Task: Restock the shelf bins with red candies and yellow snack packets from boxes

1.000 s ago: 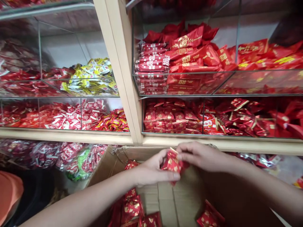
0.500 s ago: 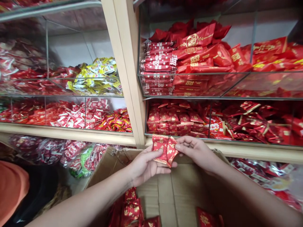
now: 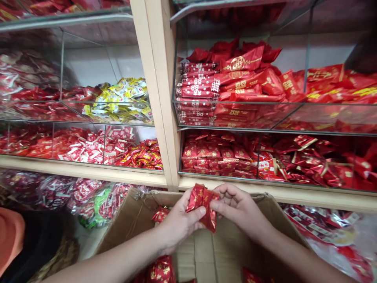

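While two red packets printed in gold, a first packet (image 3: 193, 197) and a second packet (image 3: 210, 220), are held side by side with edges overlapping, one open cardboard box (image 3: 134, 206) is seen beneath them. Clock directions are taken from the held pair. The first packet is gripped by the left hand (image 3: 179, 222), its thumb pressed over the front and its fingers behind. By the right hand (image 3: 240, 208), at 3 o'clock, the right edge of the second packet is pinched between thumb and forefinger, the other fingers being curled.

Inside the box, loose packets (image 3: 161, 270) of like print are shown in three places: at 9 o'clock, between 7 and 8 o'clock, and between 4 and 5 o'clock; their exact number is concealed by the arm and the frame edge. Two shelf units are divided by one wooden post (image 3: 160, 98) at 11 o'clock. Toward 12 o'clock, one compartment is filled with stacked packets (image 3: 213, 155), too many to be counted. White-and-yellow packets (image 3: 122, 100) are heaped between 10 and 11 o'clock. Several plastic bags (image 3: 57, 192) are placed at 9 o'clock.
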Tool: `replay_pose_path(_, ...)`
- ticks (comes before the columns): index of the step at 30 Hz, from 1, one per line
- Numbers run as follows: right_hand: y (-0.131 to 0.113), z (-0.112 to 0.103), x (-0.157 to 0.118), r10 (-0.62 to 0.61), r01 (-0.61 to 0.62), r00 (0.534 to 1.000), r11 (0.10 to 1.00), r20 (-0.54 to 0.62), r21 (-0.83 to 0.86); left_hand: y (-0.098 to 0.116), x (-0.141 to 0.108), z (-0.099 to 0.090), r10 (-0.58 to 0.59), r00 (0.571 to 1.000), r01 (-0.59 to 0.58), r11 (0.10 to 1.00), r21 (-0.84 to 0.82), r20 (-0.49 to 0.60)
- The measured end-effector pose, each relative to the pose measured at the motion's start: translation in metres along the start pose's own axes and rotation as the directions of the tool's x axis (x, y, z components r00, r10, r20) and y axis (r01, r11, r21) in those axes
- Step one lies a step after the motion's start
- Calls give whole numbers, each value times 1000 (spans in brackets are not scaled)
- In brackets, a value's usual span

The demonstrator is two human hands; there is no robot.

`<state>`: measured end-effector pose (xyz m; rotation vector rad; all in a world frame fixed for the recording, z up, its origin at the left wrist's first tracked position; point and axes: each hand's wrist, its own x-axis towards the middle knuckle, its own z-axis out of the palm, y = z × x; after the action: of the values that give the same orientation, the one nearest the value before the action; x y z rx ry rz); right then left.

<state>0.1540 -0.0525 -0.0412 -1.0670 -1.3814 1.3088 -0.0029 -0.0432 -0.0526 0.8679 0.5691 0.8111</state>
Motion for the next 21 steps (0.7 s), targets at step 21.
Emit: replay_pose_path(21,6,-2,-9,-624,618,678,197,389,-761,30,-4,6,16,1000,-14,970,-242,6)
